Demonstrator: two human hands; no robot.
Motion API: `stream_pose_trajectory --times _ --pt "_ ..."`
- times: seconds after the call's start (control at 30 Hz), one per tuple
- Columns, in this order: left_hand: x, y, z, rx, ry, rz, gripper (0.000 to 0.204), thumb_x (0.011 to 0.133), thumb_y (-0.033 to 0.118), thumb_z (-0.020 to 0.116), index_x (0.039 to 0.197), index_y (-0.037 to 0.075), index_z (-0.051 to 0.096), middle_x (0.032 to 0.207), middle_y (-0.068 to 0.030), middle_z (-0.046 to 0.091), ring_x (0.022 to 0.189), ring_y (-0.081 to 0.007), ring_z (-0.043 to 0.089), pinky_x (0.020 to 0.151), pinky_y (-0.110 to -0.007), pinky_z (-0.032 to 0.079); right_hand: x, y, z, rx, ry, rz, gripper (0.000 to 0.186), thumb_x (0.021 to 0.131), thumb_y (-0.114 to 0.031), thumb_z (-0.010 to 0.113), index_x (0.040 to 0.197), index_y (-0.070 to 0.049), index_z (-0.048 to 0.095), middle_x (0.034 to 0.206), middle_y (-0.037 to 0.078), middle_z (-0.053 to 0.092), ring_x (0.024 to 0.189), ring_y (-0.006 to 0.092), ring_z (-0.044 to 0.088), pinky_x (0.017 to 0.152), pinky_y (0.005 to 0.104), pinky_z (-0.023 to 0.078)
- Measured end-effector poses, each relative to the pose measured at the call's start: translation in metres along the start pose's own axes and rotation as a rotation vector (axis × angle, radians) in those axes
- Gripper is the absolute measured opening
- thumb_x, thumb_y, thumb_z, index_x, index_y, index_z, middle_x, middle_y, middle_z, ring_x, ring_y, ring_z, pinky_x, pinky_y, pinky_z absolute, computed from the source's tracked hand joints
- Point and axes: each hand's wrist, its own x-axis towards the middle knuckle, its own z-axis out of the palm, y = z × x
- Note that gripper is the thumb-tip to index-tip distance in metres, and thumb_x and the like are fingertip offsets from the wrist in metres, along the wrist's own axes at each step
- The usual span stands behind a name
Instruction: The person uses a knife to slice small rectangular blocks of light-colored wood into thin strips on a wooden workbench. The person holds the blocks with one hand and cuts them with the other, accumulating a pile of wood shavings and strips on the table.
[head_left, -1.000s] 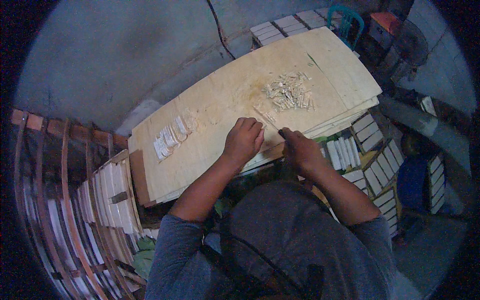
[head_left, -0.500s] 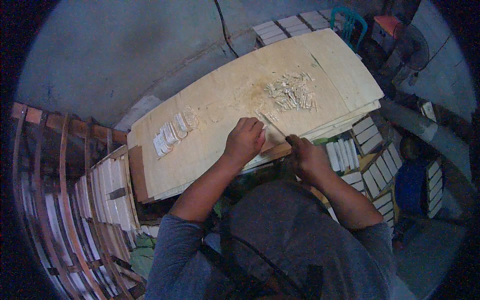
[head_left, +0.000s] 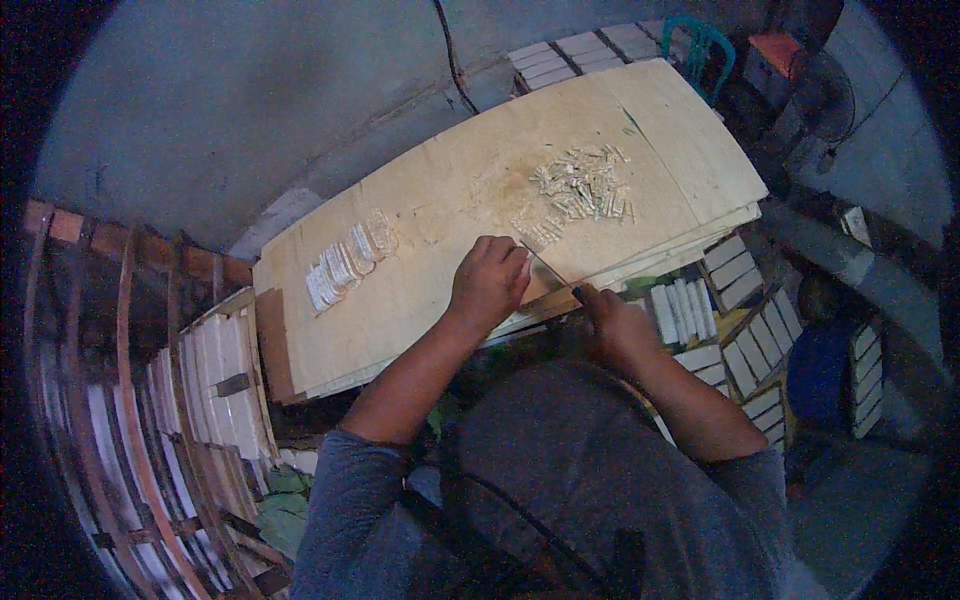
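My left hand (head_left: 490,278) is closed at the near edge of the wooden board (head_left: 440,215), its fingers pressed round a small pale piece that they mostly hide. My right hand (head_left: 614,322) grips the handle of a knife just beyond the board's near edge. The knife's thin blade (head_left: 548,266) slants up and left to beside my left fingertips. Several short cut pieces (head_left: 540,230) lie just past the blade tip. Farther right is a heap of similar pale short pieces (head_left: 585,185). To the left, bundles of pale strands (head_left: 342,262) lie in a row.
A wooden rack (head_left: 125,330) with slats stands at the left. Pale blocks (head_left: 685,310) are stacked below the board on the right, near a blue container (head_left: 825,372). A teal chair (head_left: 698,55) and a fan (head_left: 828,95) stand at the far right. A wall (head_left: 260,110) rises behind.
My right hand has drawn the knife slightly down and toward me, and its blade now lies along the board's near edge. My left hand has stayed almost in place.
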Motion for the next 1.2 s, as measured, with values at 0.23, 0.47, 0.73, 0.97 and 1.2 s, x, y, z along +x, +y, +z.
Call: stream_pose_trajectory --times 0.23,0.47,0.73,0.97,1.2 --pt "0.000 0.003 -0.006 -0.004 -0.099 -0.040 0.017 0.094 0.015 0.068 0.107 0.005 0.071 0.107 -0.0137 0.067 0.103 -0.0366 0.063 0.089 -0.047 0.055 0.033 -0.034 -0.016 0.097 -0.013 0.002 0.053 0.096 -0.013 0.060 0.148 -0.013 0.050 0.119 0.026 0.067 0.098 0.0494 0.070 0.080 0.0568 0.058" --pt "0.000 -0.001 0.000 0.019 -0.005 0.030 0.015 0.085 0.009 0.075 0.098 0.004 0.070 0.102 -0.0117 0.066 0.097 -0.0329 0.063 0.084 -0.042 0.056 0.001 -0.010 -0.004 0.058 -0.077 0.027 0.057 0.097 -0.025 0.063 0.150 -0.012 0.046 0.132 0.024 0.065 0.105 0.0488 0.070 0.090 0.0565 0.058" --pt "-0.007 0.001 -0.007 -0.021 -0.096 -0.030 0.015 0.092 0.013 0.070 0.103 0.003 0.070 0.105 -0.0159 0.067 0.102 -0.0387 0.062 0.089 -0.047 0.054 0.024 -0.037 -0.023 0.165 0.010 -0.032 0.055 0.094 -0.016 0.064 0.147 -0.014 0.053 0.121 0.026 0.068 0.097 0.0498 0.070 0.084 0.0563 0.058" --pt "-0.008 0.000 -0.006 -0.049 -0.066 -0.004 0.016 0.092 0.013 0.070 0.104 0.003 0.071 0.107 -0.0155 0.068 0.104 -0.0377 0.063 0.090 -0.047 0.054 0.002 -0.026 -0.007 0.047 -0.054 0.046 0.058 0.094 -0.018 0.065 0.151 -0.016 0.051 0.120 0.025 0.067 0.098 0.0487 0.070 0.084 0.0569 0.057" --pt "-0.012 0.001 -0.004 0.032 0.007 0.006 0.019 0.081 0.006 0.076 0.099 0.004 0.071 0.104 -0.0111 0.067 0.100 -0.0320 0.064 0.086 -0.042 0.057 -0.002 -0.008 -0.004 0.091 0.106 -0.120 0.055 0.097 -0.022 0.063 0.149 -0.014 0.047 0.126 0.025 0.066 0.094 0.0507 0.071 0.079 0.0585 0.059"
